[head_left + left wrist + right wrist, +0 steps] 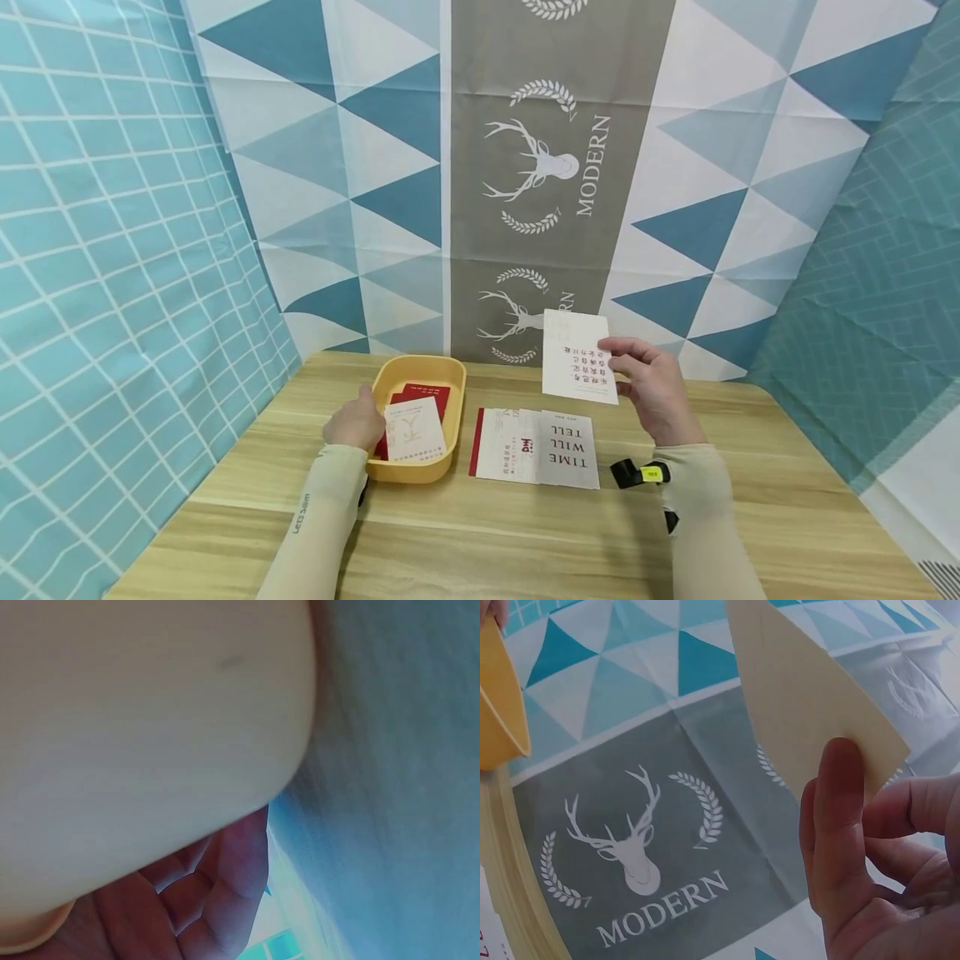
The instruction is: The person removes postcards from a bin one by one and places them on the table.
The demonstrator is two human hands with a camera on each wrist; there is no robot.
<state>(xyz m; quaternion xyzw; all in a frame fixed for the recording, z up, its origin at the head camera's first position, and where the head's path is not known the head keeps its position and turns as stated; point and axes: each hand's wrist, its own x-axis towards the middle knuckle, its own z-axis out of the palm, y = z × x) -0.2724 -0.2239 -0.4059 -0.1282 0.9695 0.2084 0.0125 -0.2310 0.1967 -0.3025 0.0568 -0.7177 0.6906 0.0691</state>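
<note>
1. We look down at a wooden desk (465, 546), where 2 hands in pale sleeves are busy.
2. The right hand (656, 387) pinches 1 white card (577, 354) by its right edge, fingers and thumb nearly closed, the card's thickness apart. We see it held roughly upright in the air, well clear of the desk, dark red lettering towards us; from the right wrist, its plain back.
3. The left hand (356, 421) grips the left side of a yellow tray (412, 472), fingers curled along the outer wall. We cannot tell exactly where its thumb rests.
4. Inside the tray we find red cards (431, 393), with a cream card (415, 429) on top, tilted.
5. Between the hands, flat on the desk, we see a red-edged cream card pile (506, 446) meeting a grey card (570, 450), its "TIME WILL TELL" upside down to us.
</note>
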